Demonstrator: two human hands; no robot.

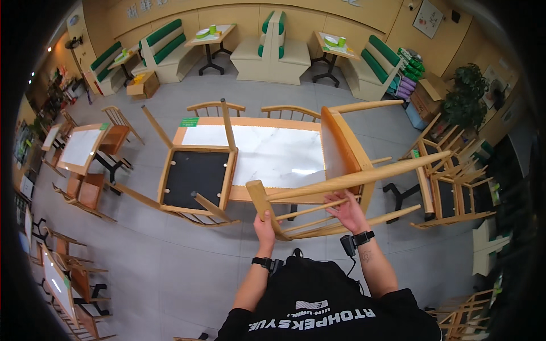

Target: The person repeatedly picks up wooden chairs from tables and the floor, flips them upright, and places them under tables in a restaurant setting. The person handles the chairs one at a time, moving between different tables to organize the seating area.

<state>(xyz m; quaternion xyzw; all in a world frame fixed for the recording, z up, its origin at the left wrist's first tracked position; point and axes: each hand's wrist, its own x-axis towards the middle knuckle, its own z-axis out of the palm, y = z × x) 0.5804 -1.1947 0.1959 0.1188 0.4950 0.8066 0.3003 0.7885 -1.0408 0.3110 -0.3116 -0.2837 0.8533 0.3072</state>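
Observation:
A wooden chair [341, 183] is held tipped on its side at the right end of a table, its legs pointing to the right. My left hand [264, 228] is closed around the top rail of its backrest. My right hand [348, 211] is at the spindles near the seat, fingers partly spread; whether they grip is hard to make out. The table [273, 148] has a white marbled top with a wood border. On its left part another wooden chair [196, 177] rests upside down, its dark seat underside and legs facing up.
Two chairs [290, 111] stand along the table's far side. Stacked upturned chairs [460, 187] occupy a table at the right. More tables and chairs [85, 149] stand at the left. Booth benches [270, 57] line the far wall, with cartons [143, 85] nearby.

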